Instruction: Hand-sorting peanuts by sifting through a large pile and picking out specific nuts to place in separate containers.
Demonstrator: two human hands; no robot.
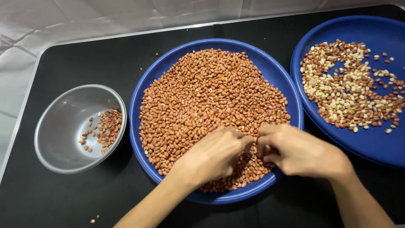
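Where peanuts (202, 93) fill the blue plate (278, 76), left hand (217, 154) meets right hand (299, 150)

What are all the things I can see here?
table: one, black, under everything
middle plate: one, blue, centre of the table
red-brown peanuts: a big heap, too many to count, on the middle plate
right plate: one, blue, at the right edge, partly out of view
mixed peanuts: many, red-brown and pale cream, on the right plate
bowl: one, shiny grey metal, at the left
bowl peanuts: a small handful, red-brown, inside the bowl
cloth: white, behind the table
left hand: one, resting on the heap
right hand: one, on the heap, fingertips meeting the left hand
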